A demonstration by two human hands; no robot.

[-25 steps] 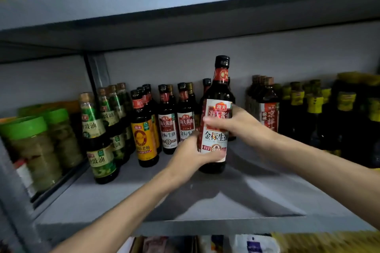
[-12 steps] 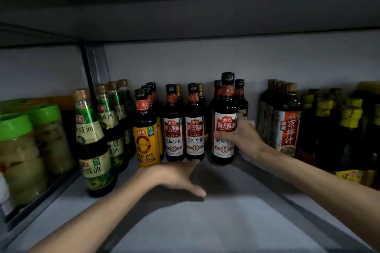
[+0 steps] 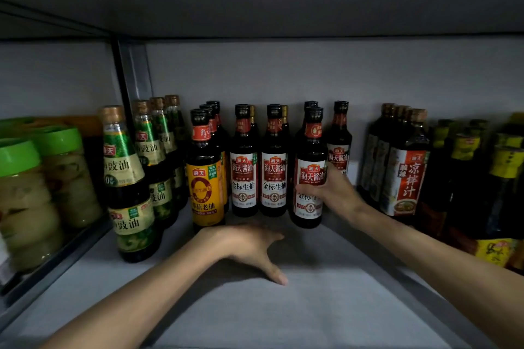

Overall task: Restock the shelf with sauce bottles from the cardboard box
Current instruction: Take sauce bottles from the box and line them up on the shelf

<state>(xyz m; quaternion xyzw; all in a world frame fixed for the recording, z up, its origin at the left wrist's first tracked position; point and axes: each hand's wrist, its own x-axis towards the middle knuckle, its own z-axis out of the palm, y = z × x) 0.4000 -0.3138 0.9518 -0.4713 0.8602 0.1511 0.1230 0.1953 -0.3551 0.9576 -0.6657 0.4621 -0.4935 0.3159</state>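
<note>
Grey metal shelf (image 3: 283,306), dim | right hand (image 3: 336,193) fingers wrap soy sauce bottle (image 3: 310,150) at label height, bottle upright, base apparently down | left hand (image 3: 243,246) fingers spread, empty | likely glass: heavy, slick, breakable; grip body, not neck | matching bottle (image 3: 273,178) just left of fingers, dressing bottles (image 3: 405,178) right; tight gap

Left hand (image 3: 243,246) flat, fingers loose, right hand (image 3: 333,193) gripping bottle (image 3: 311,150)
</note>
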